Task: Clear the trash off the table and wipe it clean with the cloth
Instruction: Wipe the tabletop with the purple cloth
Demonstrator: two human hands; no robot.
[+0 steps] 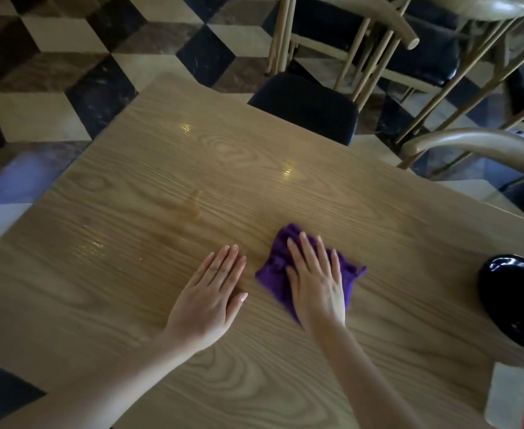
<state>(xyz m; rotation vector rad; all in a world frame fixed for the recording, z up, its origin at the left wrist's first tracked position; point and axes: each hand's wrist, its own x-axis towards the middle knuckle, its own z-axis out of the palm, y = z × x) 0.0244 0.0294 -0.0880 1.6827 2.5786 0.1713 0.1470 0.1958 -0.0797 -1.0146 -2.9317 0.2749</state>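
A purple cloth (274, 270) lies crumpled on the light wooden table (149, 168), a little right of the middle. My right hand (316, 280) presses flat on top of the cloth with fingers spread, covering most of it. Just left of the cloth, my left hand (211, 292) rests palm down on the bare wood, fingers together and holding nothing. A faint brownish smear (192, 205) shows on the wood beyond my left hand.
A glossy black dish (514, 298) sits at the table's right edge. A white and red object (517, 394) lies at the near right corner. A black-seated chair (307, 106) is tucked at the far side, with more wooden chairs (378, 41) behind it on the chequered floor.
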